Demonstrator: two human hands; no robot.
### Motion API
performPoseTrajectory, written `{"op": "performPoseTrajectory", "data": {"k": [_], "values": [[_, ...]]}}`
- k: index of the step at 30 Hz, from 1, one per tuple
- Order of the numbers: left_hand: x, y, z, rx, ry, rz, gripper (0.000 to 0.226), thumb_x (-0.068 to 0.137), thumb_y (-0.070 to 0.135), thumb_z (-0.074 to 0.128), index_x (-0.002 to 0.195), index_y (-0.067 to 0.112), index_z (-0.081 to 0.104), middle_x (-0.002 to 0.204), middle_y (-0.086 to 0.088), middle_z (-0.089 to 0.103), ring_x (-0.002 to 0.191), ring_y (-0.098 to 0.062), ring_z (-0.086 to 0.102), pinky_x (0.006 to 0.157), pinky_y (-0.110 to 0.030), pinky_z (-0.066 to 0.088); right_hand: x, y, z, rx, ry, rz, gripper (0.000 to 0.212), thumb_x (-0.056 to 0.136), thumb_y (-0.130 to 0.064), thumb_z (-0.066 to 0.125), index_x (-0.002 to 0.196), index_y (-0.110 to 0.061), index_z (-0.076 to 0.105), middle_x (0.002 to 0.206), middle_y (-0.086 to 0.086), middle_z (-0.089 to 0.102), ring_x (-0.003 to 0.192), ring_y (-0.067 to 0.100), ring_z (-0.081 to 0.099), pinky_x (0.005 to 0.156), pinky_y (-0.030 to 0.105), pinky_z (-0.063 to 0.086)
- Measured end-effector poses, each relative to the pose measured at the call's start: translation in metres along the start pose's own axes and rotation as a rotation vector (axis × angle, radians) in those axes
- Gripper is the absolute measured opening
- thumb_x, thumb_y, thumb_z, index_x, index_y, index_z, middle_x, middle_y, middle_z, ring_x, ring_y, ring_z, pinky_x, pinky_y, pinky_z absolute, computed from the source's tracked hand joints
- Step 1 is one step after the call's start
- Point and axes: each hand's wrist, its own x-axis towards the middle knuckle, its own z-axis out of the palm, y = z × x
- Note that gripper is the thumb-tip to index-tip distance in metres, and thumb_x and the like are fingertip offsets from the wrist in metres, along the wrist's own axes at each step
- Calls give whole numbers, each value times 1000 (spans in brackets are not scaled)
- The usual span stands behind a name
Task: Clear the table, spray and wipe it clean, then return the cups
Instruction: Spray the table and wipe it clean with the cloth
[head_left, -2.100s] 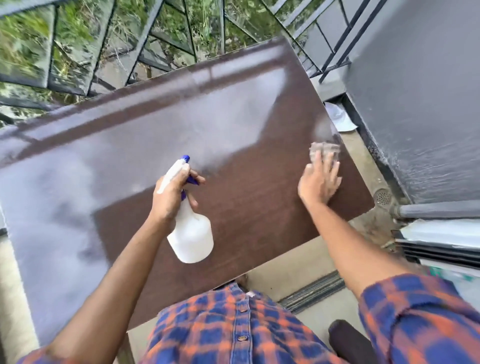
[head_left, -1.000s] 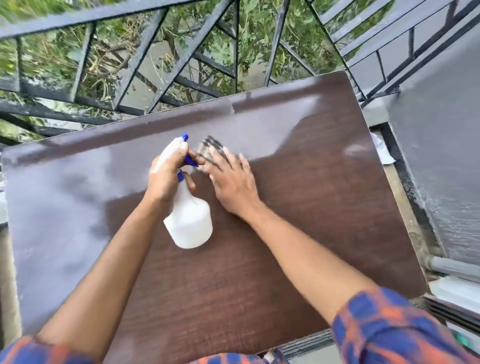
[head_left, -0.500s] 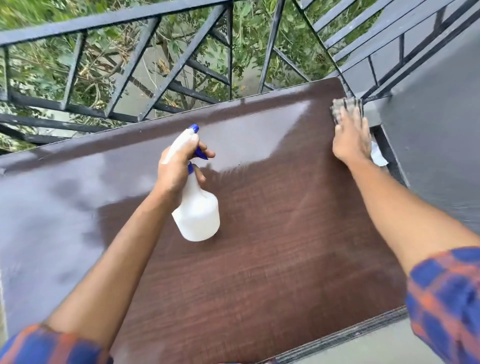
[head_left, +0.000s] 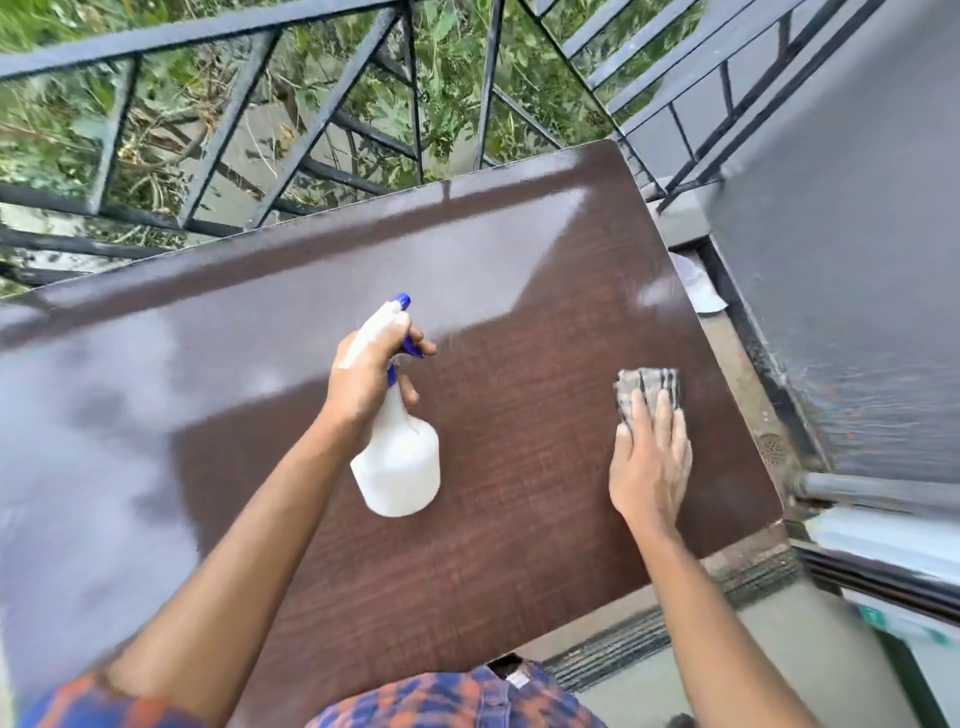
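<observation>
1. My left hand (head_left: 371, 379) is wrapped around the neck of the white spray bottle (head_left: 397, 467), one finger near the blue trigger, holding it lifted above the middle of the counter (head_left: 519, 291).
2. My right hand (head_left: 649, 462) lies flat with fingers spread, pressing the folded grey cloth (head_left: 649, 387) onto the counter's right side, just inside its right edge.
3. The counter carries nothing else, so I judge the clearing done. Spraying looks under way or finished, and wiping is the step in hand.
4. A pale sheen covers the far strip and the left part; whether that is wet spray or sky glare I cannot tell. I would count that area as yet to be wiped.
5. No cups are in view, so returning them is left.
6. Room for moving: the whole top is open for long strokes. The far edge runs close to the black railing (head_left: 322, 119), the right edge sits near a grey wall (head_left: 857, 234) with a narrow gap between, and the near edge meets my body.
</observation>
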Motion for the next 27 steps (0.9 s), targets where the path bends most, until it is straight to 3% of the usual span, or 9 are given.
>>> {"op": "performPoseTrajectory", "data": {"k": [3, 8, 11, 13, 16, 20, 23, 27], "values": [[-23, -14, 4, 8, -11, -10, 35, 106, 27, 49, 82, 3, 61, 89, -8, 70, 48, -24, 50, 50, -30, 43, -24, 37, -8, 5, -61, -20, 55, 100, -39, 36, 153, -27, 41, 162, 10, 34, 145, 37, 33, 112, 54, 36], [-62, -41, 9, 44, -78, -15, 38, 100, 38, 55, 86, 4, 65, 88, -3, 72, 81, -44, 57, 56, -35, 40, -13, 86, -20, 57, -118, 90, 51, 104, -31, 43, 155, -28, 38, 164, 11, 29, 147, 40, 29, 116, 55, 31], [-90, -48, 18, 86, -114, 8, 38, 98, 41, 55, 87, 5, 66, 91, -7, 73, 78, -43, 57, 63, -42, 40, 9, 112, -35, 134, -149, 245, 53, 107, -28, 40, 158, -30, 28, 168, 6, 17, 152, 35, 21, 124, 48, 19], [-105, -51, 23, 110, -110, 6, 38, 100, 39, 55, 87, 5, 66, 93, -8, 74, 71, -40, 56, 65, -43, 39, 18, 122, -43, 163, -189, 294, 54, 107, -27, 38, 159, -31, 26, 169, 2, 15, 152, 30, 21, 124, 46, 18], [-132, -58, 28, 113, -103, 14, 37, 103, 35, 54, 88, 3, 65, 94, -10, 74, 68, -38, 55, 62, -38, 40, 3, 129, -47, 193, -199, 312, 55, 105, -23, 42, 158, -31, 28, 169, 2, 15, 151, 32, 24, 121, 45, 20], [-165, -71, 28, 114, -85, 27, 39, 103, 34, 54, 88, 1, 65, 94, -10, 73, 75, -40, 57, 61, -41, 41, -40, 119, -27, 256, -89, 353, 57, 100, -15, 50, 155, -25, 37, 168, 9, 18, 151, 33, 22, 123, 40, 12], [-191, -81, 23, 88, -41, 28, 37, 104, 32, 54, 85, 2, 66, 91, -9, 73, 78, -39, 57, 53, -36, 42, -80, 99, -12, 314, 0, 330, 57, 94, -7, 55, 149, -19, 49, 162, 18, 30, 145, 41, 33, 120, 44, 21], [-226, -102, 5, 97, 33, 25, 37, 104, 33, 54, 87, 2, 66, 92, -9, 74, 79, -41, 59, 59, -41, 43, -137, 57, 2, 339, 59, 201, 53, 88, -6, 59, 140, -16, 59, 154, 19, 44, 136, 45, 44, 111, 51, 35]]}}
